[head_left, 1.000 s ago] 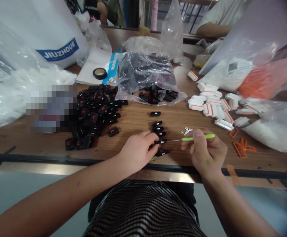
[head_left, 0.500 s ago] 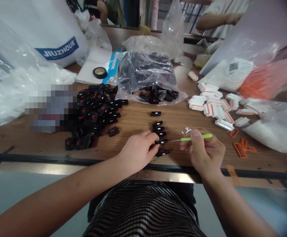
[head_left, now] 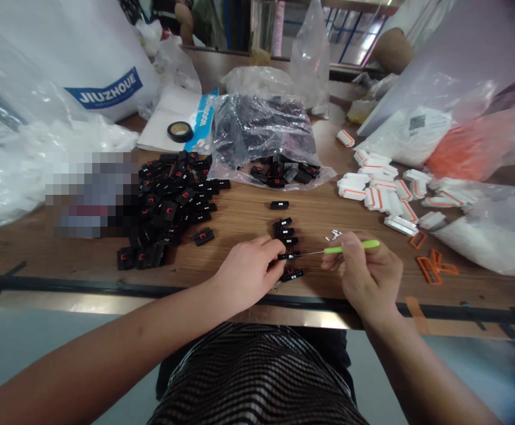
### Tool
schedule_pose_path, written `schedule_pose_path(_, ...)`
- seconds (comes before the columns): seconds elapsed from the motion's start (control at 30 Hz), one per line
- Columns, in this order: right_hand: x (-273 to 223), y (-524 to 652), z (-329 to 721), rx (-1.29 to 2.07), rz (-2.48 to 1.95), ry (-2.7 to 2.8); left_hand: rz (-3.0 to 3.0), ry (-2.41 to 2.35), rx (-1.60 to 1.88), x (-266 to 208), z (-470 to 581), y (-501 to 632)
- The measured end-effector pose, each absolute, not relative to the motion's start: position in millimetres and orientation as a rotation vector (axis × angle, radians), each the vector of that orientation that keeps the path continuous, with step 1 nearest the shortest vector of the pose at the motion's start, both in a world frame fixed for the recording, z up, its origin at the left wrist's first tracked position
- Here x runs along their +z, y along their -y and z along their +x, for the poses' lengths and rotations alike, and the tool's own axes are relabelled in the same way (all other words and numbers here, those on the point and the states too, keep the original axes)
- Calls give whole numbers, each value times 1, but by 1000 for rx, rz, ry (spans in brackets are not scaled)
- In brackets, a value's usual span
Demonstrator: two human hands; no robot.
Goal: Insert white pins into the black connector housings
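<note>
Near the table's front edge, my left hand [head_left: 245, 273] pinches the end of a black connector housing [head_left: 289, 256] with white dots on its face. My right hand [head_left: 370, 274] grips a green-handled pick [head_left: 332, 250], its thin metal shaft pointing left. The tip meets the face of that housing; whether it goes inside is too small to tell. Several similar housings stand in a column around it, one [head_left: 292, 275] nearer me and another [head_left: 279, 205] farther off. Small white plugs [head_left: 334, 234] lie just beyond my right hand.
A heap of black housings [head_left: 169, 206] spreads to the left, beside a clear bag [head_left: 261, 130] of more. White parts with orange strips [head_left: 383, 183] and loose orange frames [head_left: 429, 268] lie at right. Black tape [head_left: 180, 131] rests on papers. A person's arm [head_left: 392, 50] shows behind.
Both hands, the pick and the held housing stay almost where they were. In the background, the other person's arm has shifted right.
</note>
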State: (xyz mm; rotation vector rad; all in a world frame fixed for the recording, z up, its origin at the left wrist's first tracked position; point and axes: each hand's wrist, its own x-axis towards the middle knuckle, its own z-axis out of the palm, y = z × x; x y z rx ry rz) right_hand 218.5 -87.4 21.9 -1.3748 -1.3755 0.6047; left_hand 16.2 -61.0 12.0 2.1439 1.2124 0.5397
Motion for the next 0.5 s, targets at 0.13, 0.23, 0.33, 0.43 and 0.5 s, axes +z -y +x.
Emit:
schedule_pose_path(0.13, 22, 88, 215, 581, -1342, 1340, 2166, -1213, 530, 12, 16, 61)
schedule_pose_path(0.23, 20, 88, 214, 611, -1334, 1346, 2176, -1225, 531, 13, 16, 61)
schedule_pose_path(0.33, 18, 88, 214, 616, -1326, 1348, 2172, -1229, 515, 13, 16, 61)
schedule_pose_path(0.43, 18, 88, 214, 617, -1351, 1353, 2161, -1228, 508, 14, 17, 61)
schedule_pose_path(0.5, 18, 88, 214, 618, -1376, 1367, 2157, -1226, 513, 14, 17, 61)
